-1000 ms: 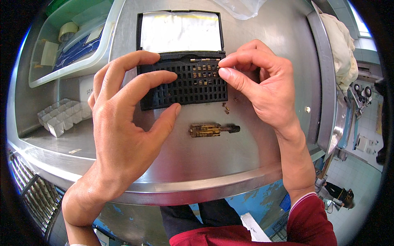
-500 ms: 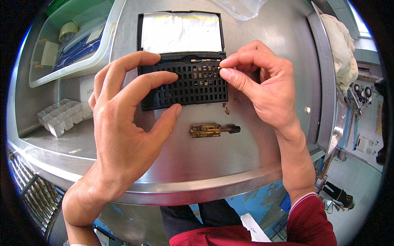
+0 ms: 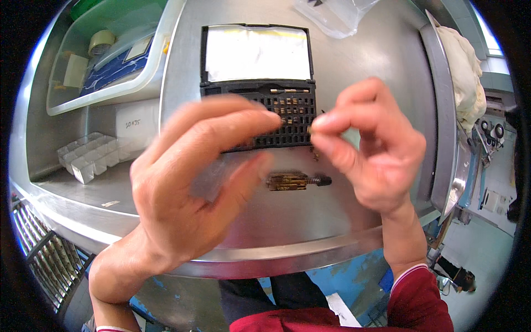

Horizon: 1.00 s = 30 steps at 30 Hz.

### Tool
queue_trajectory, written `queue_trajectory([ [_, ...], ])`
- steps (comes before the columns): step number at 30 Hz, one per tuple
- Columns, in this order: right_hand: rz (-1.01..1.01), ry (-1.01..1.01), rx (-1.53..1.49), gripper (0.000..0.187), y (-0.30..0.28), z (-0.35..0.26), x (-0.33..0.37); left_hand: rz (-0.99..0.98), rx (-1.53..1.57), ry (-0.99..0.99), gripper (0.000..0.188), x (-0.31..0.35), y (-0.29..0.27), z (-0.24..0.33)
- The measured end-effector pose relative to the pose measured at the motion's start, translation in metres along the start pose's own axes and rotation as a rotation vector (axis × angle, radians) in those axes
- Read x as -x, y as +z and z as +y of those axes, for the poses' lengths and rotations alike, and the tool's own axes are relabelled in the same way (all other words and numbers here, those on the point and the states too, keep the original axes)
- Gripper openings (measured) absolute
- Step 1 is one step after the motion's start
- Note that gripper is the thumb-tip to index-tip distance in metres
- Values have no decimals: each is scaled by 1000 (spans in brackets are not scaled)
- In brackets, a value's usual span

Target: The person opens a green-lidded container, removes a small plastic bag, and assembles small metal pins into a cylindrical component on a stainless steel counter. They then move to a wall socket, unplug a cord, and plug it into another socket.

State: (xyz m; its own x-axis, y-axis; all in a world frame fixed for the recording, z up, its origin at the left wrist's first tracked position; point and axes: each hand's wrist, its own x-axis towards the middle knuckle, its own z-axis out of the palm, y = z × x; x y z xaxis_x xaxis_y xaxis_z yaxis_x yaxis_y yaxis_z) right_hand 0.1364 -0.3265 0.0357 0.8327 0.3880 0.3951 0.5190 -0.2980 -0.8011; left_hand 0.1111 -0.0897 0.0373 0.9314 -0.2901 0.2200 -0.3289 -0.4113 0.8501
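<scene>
A black compartment case (image 3: 259, 84) lies with its lid raised, and a white sheet (image 3: 257, 54) lines the lid. Small brass pieces fill some slots on its right side, and slim metal rods lie in the groove above them. My left hand (image 3: 185, 171), smeared by motion, hovers over the case's lower left with thumb and fingers apart, hiding slots there. Beside the case's right edge, my right hand (image 3: 381, 152) pinches a tiny brass-coloured piece (image 3: 310, 130). Between my hands and nearer to me lies a brass type holder (image 3: 287, 181) with a spring and black end.
At left are a clear bin (image 3: 105, 104) holding tape and a blue item, and a clear divided plastic tray (image 3: 91, 152). A plastic bag (image 3: 337, 16) lies at the back. The steel table has a raised right rim (image 3: 434, 110) and a rounded front edge (image 3: 287, 260).
My right hand has come away from the slots toward me and slightly right, still pinched. My left hand has shifted right over the slots. The whole view has shifted slightly.
</scene>
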Motion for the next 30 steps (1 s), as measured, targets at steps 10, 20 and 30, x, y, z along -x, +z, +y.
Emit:
queue_trajectory([
  [10, -121, -99, 112, 18, 5, -22, -3, -325, 871, -608, 21, -2, -7, 8],
  [20, -49, -3, 10, 26, 7, -27, 4, -387, 988, -633, 17, -4, -7, 4],
  [30, -56, -42, 22, 20, 5, -28, 0, -377, 965, -587, 14, -3, -7, 3],
])
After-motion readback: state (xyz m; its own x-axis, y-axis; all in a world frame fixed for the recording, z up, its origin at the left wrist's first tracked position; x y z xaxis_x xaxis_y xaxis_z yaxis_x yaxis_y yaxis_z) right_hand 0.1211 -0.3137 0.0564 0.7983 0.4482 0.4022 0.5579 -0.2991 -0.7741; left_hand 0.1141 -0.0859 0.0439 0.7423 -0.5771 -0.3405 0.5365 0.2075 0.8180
